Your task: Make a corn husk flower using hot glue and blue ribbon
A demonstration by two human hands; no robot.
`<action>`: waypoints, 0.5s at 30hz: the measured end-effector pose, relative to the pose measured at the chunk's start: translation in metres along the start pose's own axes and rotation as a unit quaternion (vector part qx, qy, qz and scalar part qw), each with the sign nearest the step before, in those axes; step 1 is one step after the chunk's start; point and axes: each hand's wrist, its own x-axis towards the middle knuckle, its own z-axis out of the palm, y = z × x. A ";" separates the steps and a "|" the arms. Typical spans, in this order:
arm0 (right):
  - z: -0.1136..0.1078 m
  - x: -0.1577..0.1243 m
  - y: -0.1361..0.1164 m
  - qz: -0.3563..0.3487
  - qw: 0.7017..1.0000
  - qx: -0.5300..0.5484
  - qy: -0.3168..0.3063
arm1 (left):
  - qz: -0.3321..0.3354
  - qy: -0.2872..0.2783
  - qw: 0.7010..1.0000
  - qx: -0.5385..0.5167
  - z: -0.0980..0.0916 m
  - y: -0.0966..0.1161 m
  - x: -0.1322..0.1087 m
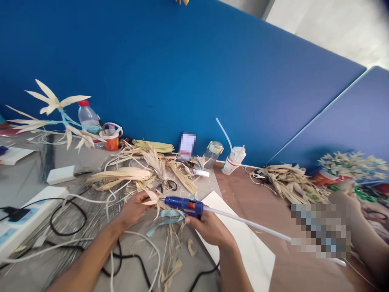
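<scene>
My right hand (211, 228) is wrapped round the grip of a blue hot glue gun (182, 205), from whose back a long white glue stick (249, 222) sticks out to the right. The gun's nozzle meets the middle of a small pale corn husk flower (152, 198). That flower is pinched in the fingers of my left hand (136, 209). Light blue ribbon strips (168, 217) hang just below the gun. Black-handled scissors (165, 185) lie beyond my left hand among dry corn husks (124, 175).
A power strip (33, 211) and looped cables lie at the left, over thin wires. A husk flower stem (63, 115), water bottle (88, 117), orange cup (112, 140), phone (187, 145) and white cup (230, 165) stand behind. White paper (243, 251) lies right; another person's arm (355, 223) reaches in there.
</scene>
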 end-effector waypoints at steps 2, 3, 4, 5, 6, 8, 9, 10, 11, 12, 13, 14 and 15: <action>0.001 0.000 0.001 -0.004 1.000 0.000 0.006 | 0.004 -0.001 1.000 0.000 -0.001 -0.002 0.001; 0.001 0.000 0.001 -0.005 1.000 -0.001 0.009 | 0.006 -0.001 1.000 0.000 -0.002 -0.004 0.001; 0.001 0.000 0.002 -0.004 1.000 -0.005 0.010 | 0.006 -0.001 1.000 0.000 -0.002 -0.005 0.001; 0.001 -0.001 0.002 -0.002 1.000 -0.010 0.010 | 0.005 -0.002 1.000 0.001 -0.003 -0.006 0.002; 0.001 -0.001 0.002 0.000 1.000 -0.016 0.007 | 0.005 -0.003 1.000 0.002 -0.003 -0.007 0.002; 0.002 -0.001 0.002 0.003 1.000 -0.023 0.003 | 0.003 -0.005 1.000 0.002 -0.004 -0.009 0.003; 0.002 -0.001 0.002 0.002 1.000 -0.022 0.002 | 0.002 -0.006 1.000 0.002 -0.004 -0.010 0.003; 0.001 -0.001 0.002 0.000 1.000 -0.020 0.003 | 0.002 -0.006 1.000 0.002 -0.005 -0.011 0.003; 0.001 -0.001 0.002 -0.002 1.000 -0.016 0.005 | 0.001 -0.008 1.000 0.002 -0.005 -0.012 0.004; 0.001 -0.001 0.001 -0.003 1.000 -0.014 0.008 | 0.001 -0.011 1.000 0.002 -0.006 -0.012 0.004; 0.001 -0.001 0.001 -0.004 1.000 -0.012 0.010 | 0.000 -0.015 1.000 0.002 -0.007 -0.013 0.004; 0.000 -0.001 0.000 -0.004 1.000 -0.012 0.012 | -0.001 -0.017 1.000 0.001 -0.007 -0.014 0.005; 0.000 -0.002 0.000 -0.004 1.000 -0.011 0.013 | -0.002 -0.019 1.000 -0.001 -0.008 -0.015 0.005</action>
